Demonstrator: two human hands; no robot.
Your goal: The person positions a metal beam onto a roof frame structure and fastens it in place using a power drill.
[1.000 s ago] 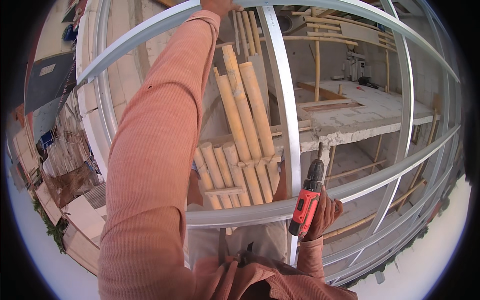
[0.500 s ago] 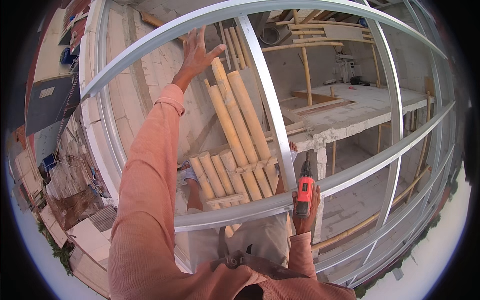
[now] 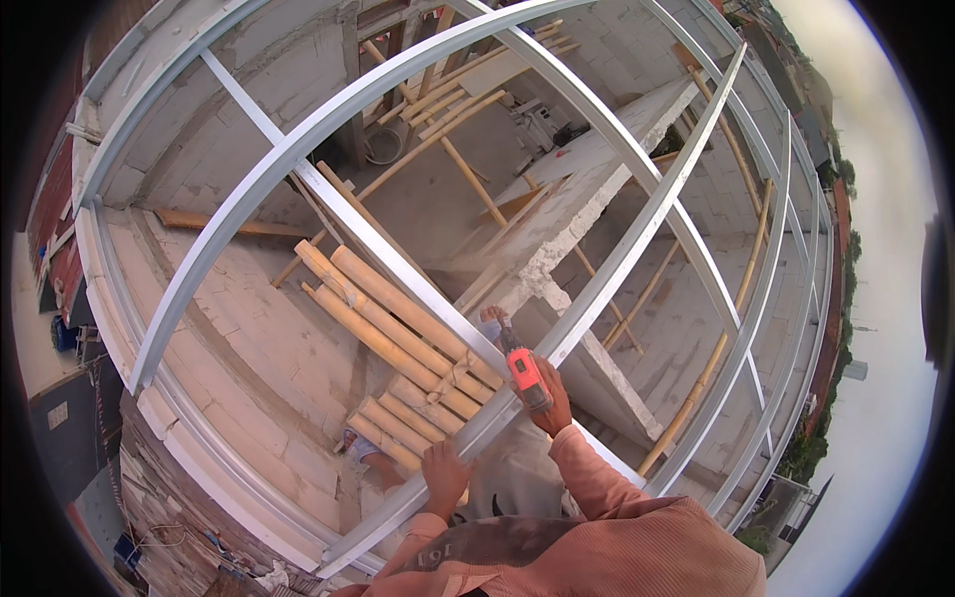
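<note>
My right hand (image 3: 550, 396) grips a red and black cordless drill (image 3: 527, 376), tilted with its nose toward the upper left, over the crossing of two silver metal channels (image 3: 597, 306). Lower down, my left hand (image 3: 444, 463) is curled onto the near channel (image 3: 395, 512). Beneath the frame, bamboo poles (image 3: 363, 318) lie side by side as a rough platform tied with crosspieces. My feet in sandals (image 3: 360, 446) show partly below, one beside the poles, the other near the drill's nose.
More silver channels (image 3: 239, 95) form a grid around me. Below are a broken-edged concrete slab (image 3: 637, 139), bamboo scaffolding (image 3: 448, 149), a round bucket (image 3: 384, 147) and pale block walls (image 3: 199, 298). Rooftops (image 3: 50, 338) lie beyond the left edge, trees (image 3: 806, 448) beyond the right.
My left hand has let go of the far channel, opened, and come down to the near one. The drill stays in my right hand. The view has swung, showing more of the frame and interior.
</note>
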